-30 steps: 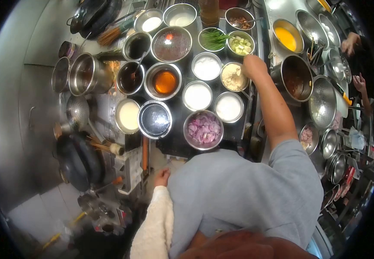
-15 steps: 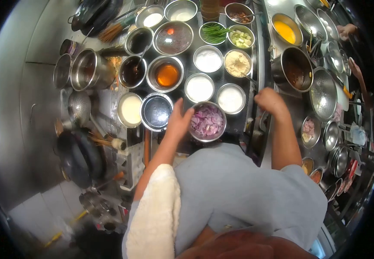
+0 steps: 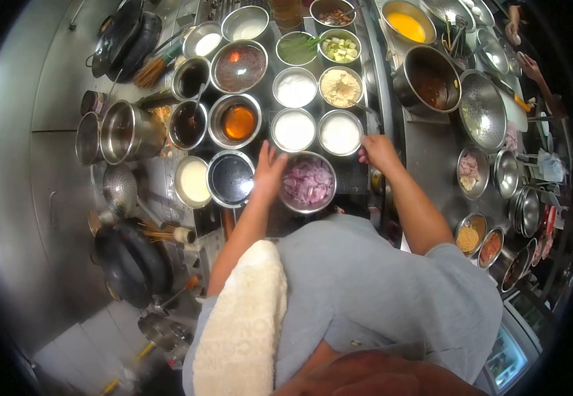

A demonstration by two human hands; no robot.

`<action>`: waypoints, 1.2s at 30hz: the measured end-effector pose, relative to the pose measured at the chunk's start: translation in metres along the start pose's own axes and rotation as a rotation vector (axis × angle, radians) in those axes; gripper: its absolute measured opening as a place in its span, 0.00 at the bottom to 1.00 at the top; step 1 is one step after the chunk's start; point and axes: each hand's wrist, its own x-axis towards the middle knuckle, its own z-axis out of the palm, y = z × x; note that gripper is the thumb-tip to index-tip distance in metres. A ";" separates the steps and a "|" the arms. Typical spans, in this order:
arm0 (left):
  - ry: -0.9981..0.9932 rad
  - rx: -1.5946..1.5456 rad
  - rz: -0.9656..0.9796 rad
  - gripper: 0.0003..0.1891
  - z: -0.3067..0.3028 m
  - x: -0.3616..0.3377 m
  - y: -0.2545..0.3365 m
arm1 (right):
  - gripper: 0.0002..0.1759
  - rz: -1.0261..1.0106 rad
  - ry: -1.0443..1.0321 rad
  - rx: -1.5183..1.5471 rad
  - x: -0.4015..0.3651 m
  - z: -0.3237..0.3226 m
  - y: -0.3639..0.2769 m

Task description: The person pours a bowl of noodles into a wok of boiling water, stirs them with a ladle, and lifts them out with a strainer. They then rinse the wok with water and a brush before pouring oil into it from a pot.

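Note:
My left hand [image 3: 270, 175] is open, fingers apart, and its thumb side lies close against a steel bowl of chopped purple onion [image 3: 308, 181]. Its fingertips point toward a steel bowl of white powder [image 3: 293, 130]. On its other side is a bowl of dark liquid [image 3: 231, 178]. My right hand [image 3: 380, 154] is closed, its fingers curled at the right edge of a second bowl of white powder [image 3: 340, 132]. Whether it grips the rim or holds something small, I cannot make out. Behind that bowl stands a bowl of pale yellow powder [image 3: 341, 86], a utensil handle sticking out.
Several bowls crowd the back: amber liquid [image 3: 239, 124], reddish sauce [image 3: 239, 66], green stalks [image 3: 297, 49] and cut pale-green pieces [image 3: 340, 48]. On the right counter are a deep pot [image 3: 427, 80] and a colander [image 3: 482, 109]. Woks stand left. Another person's hand [image 3: 529, 66] shows far right.
My right hand has moved left and inward, from beside the counter edge to the rim of the white powder bowl. My left hand stays by the onion bowl. The view has turned slightly.

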 end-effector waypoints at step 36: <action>0.289 0.635 -0.351 0.19 -0.219 -0.239 -0.286 | 0.15 -0.013 -0.673 -1.369 -0.076 0.037 0.207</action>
